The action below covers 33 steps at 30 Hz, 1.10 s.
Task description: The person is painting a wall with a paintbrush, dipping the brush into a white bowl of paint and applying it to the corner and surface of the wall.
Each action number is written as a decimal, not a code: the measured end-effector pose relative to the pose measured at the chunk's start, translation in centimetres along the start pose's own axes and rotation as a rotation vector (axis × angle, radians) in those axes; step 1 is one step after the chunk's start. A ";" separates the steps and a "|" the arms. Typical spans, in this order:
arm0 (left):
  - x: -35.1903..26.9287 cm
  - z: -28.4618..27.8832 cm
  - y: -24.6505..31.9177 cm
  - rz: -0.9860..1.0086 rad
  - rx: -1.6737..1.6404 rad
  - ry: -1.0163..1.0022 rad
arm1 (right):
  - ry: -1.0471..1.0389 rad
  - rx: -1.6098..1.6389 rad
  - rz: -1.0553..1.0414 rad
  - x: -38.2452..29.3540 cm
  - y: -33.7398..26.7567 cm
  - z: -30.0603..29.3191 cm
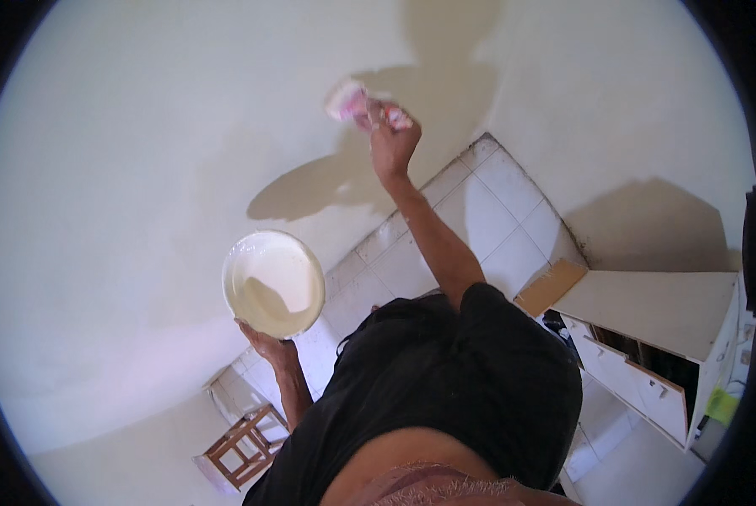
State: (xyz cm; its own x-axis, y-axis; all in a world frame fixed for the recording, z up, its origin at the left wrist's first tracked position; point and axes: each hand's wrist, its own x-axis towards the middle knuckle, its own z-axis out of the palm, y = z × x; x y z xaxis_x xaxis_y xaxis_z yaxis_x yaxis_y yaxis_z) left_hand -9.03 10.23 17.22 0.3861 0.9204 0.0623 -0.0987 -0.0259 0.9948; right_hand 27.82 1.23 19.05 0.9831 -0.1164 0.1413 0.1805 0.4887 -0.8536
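Note:
My right hand is raised in front of the pale wall, closed around the handle of a wide paintbrush. The brush head points left, pinkish with pale bristles, and looks slightly blurred; whether it touches the wall I cannot tell. Lower left, my left hand supports a round, pale tub from below. Creamy white paint lies inside the tub, partly in shadow. My left fingers are mostly hidden under the tub. Shadows of my head, arm and the tub fall on the wall.
At right stands a white cabinet with drawers partly open and a brown board at its end. A wooden frame like a stool is at lower left. White floor tiles meet the walls in a dirty-edged corner.

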 end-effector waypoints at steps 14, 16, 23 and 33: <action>0.2 0.7 1.7 -0.037 0.137 0.084 | 0.118 0.306 0.467 -5.0 15.5 -10.8; 0.6 1.3 2.4 -0.111 0.006 0.150 | 0.257 0.134 0.519 -6.0 20.0 -13.5; 1.0 -0.5 1.0 -0.050 -0.063 0.028 | 0.301 0.031 0.304 -3.5 15.1 -5.3; 1.0 0.3 0.7 -0.109 -0.054 0.154 | -0.174 0.573 0.009 -0.1 -5.1 1.2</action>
State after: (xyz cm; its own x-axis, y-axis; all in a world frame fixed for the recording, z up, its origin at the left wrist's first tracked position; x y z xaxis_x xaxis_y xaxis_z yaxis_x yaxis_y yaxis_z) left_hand -8.39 11.00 17.97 0.2526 0.9656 -0.0624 -0.1150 0.0940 0.9889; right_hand 26.80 -0.22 24.03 0.9664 0.0100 0.2567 0.1120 0.8829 -0.4560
